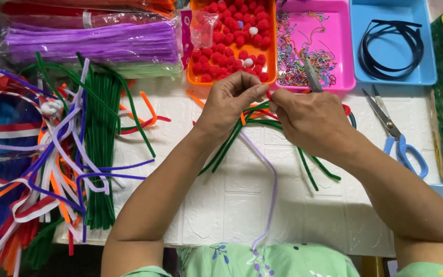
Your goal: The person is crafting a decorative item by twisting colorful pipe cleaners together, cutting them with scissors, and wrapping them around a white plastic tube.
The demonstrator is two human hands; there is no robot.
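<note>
Green stems (242,134) are pinched between the closed fingers of the left hand (230,102) and the right hand (308,120). The stems are thin, fuzzy and fanned out toward the near side, and a lilac stem (270,190) is crossed over them.

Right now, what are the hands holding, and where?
Both hands, left hand and right hand, pinch a bundle of green pipe cleaners at its upper end, where they meet.

White brick-textured tabletop (242,205), loose pipe cleaners (98,149), blue-handled scissors (398,136), orange tray (195,77), pink tray (347,46), blue tray (357,41)
</note>
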